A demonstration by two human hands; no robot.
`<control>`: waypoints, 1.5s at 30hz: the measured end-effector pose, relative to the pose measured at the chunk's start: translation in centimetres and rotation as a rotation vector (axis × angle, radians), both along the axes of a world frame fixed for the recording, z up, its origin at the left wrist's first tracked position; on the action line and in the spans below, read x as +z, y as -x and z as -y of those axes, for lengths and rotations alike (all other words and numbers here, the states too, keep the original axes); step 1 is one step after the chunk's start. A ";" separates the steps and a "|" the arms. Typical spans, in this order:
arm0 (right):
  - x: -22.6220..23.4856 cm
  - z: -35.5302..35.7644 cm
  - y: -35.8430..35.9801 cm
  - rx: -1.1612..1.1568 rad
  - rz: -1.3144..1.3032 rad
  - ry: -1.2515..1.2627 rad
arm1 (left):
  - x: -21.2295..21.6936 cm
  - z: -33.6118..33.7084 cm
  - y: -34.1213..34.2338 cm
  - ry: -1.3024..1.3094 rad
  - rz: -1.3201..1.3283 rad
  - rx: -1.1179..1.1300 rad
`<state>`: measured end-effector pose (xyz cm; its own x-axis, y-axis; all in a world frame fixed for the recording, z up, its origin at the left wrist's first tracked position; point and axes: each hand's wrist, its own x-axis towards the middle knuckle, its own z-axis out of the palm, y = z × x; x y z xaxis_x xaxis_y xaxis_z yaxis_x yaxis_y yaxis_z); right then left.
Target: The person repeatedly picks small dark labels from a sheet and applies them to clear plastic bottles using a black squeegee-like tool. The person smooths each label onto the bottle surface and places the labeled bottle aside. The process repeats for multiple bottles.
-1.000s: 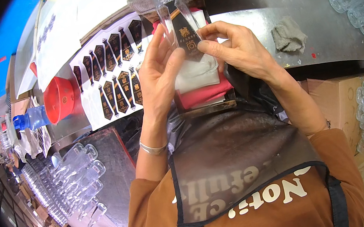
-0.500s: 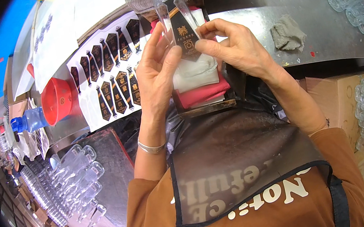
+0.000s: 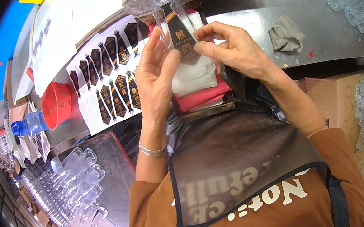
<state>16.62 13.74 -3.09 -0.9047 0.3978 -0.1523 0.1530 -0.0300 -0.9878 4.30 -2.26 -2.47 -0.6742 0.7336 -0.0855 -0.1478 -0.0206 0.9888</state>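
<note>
A clear glass bottle point(image 3: 199, 70) lies on its back in front of me, its neck pointing away. On its upper face sits a dark, pointed decal point(image 3: 180, 29) with gold markings. My left hand point(image 3: 156, 72) is curled against the bottle's left side, thumb near the decal's lower edge. From the right, my right hand point(image 3: 231, 47) grips the other side, its thumb at the decal's edge. Beneath the bottle is a stand point(image 3: 206, 112) padded with white and red cloth point(image 3: 203, 98). A rolled grey cloth point(image 3: 136, 1) supports the neck.
Left of the stand lies a white sheet point(image 3: 90, 112) of similar dark decals. Beyond it are a red bowl point(image 3: 56, 103) and a blue-capped plastic bottle point(image 3: 30, 124). A crumpled rag point(image 3: 285, 36) lies to the right. Glass bottles point(image 3: 357, 12) line the far right; cardboard boxes point(image 3: 332, 93) stand below.
The bottle, stand and hands appear slightly lower and further left in the picture. Both hands keep much the same hold on the bottle.
</note>
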 end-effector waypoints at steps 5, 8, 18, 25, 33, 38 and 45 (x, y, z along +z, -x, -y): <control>0.2 0.0 0.0 -0.013 0.016 -0.017 | 0.1 0.0 0.0 0.008 -0.006 0.000; 0.2 0.1 0.0 -0.016 0.016 -0.038 | 0.0 0.0 0.0 0.012 -0.014 -0.001; -3.1 -4.7 -1.1 -0.552 -0.075 0.520 | 0.3 -0.4 -0.7 -0.006 -0.066 -0.011; 4.9 -3.0 2.4 0.097 -0.417 -0.534 | 0.8 -0.6 -1.3 -0.043 0.038 -0.017; 7.1 -5.9 7.8 0.148 -0.467 -0.935 | 0.6 -0.5 -1.1 0.011 0.047 -0.014; 5.6 -3.5 3.4 0.193 -0.603 -1.028 | 1.7 -0.4 1.1 0.088 0.087 0.065; 6.0 -2.3 -0.7 0.199 -0.524 -0.521 | 3.7 -6.8 4.5 0.594 -0.416 0.053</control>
